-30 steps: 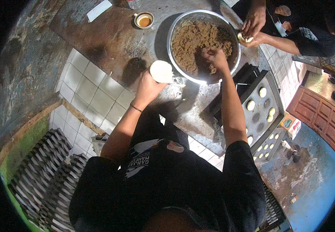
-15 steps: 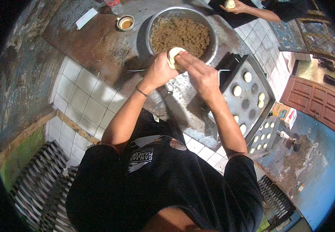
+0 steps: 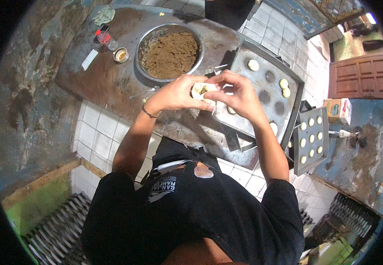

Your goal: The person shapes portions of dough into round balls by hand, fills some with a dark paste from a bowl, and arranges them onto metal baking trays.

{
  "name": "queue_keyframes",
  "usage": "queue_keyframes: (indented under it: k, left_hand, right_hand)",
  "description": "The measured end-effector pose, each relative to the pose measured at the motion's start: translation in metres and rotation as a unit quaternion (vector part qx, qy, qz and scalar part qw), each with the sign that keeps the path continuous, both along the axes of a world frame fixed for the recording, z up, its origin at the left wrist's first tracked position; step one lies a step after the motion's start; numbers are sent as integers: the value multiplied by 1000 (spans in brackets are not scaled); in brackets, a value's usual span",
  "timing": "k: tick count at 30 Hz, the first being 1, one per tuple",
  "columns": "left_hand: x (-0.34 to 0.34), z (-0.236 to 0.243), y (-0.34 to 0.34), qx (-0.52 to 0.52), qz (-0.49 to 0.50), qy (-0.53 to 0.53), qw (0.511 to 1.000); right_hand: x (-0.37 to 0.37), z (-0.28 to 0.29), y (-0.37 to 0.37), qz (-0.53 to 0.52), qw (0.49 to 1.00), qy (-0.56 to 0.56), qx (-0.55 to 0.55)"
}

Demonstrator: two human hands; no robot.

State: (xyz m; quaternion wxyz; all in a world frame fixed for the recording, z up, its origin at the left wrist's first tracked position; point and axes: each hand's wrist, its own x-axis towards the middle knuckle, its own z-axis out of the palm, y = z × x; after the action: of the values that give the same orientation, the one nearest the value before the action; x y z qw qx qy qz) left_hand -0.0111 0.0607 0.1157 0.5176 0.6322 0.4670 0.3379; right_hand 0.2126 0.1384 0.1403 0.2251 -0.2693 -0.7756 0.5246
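Small bakery kitchen indicated: brown mixture (image 3: pixel 171 55) held in metal bowl (image 3: pixel 143 51) near twelve o'clock, dough rounds (image 3: pixel 253 65) spaced on trays (image 3: pixel 249 83) toward two.

Bowl (image 3: pixel 143 51) blocks ahead; tray (image 3: pixel 249 86), right; near side open.

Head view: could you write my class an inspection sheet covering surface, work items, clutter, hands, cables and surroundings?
Surface: table, worn and brown-stained.
Work items: metal bowl holding crumbly brown filling; pale opened dough piece, brownish matter showing inside; large tray and smaller tray, both bearing pale dough balls.
Clutter: red-capped bottle, cup with brown liquid, light cloth, white flat strip, all on the table.
Hands: left hand and right hand both hold the dough piece.
Cables: nothing seen.
Surroundings: white tiles, brown panelled door, carton.
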Motion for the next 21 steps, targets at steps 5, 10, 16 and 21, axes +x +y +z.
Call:
queue_keyframes:
  k: [5, 10, 16, 21]
  left_hand:
    - [57, 11, -22, -45, 71, -166, 982]
    - [101, 15, -25, -63, 109, -149, 981]
    - [108, 36, -26, -236, 80, -259, 933]
    - [86, 53, -51, -178, 107, -341, 917]
  right_hand:
    - [47, -5, -27, -97, 964, 127, -212]
    - [76, 30, -54, -131, 977, 48, 161]
    - [88, 31, -59, -130, 959, 39, 247]
    - [55, 16, -85, -234, 955, 183, -24]
